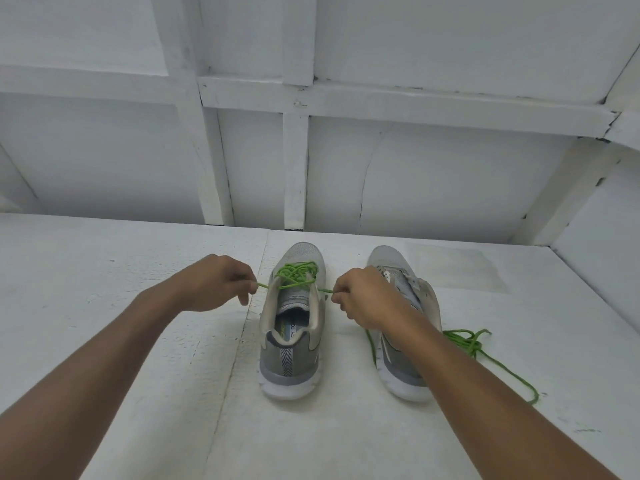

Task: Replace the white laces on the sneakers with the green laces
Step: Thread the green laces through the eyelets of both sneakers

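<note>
- Left shoe [294, 341] and right shoe [429, 299], two in all: grey mesh, white foam soles, side by side on the rough white-painted table [138, 258].
- Your left hand [214, 284] and right hand [367, 296] each pinch one end of a thin green lace [298, 273] stretched across the left shoe; its slack bunches over the tongue.
- A second green lace [467, 341] lies tangled beside the right shoe, which carries a white lace [386, 273].
</note>
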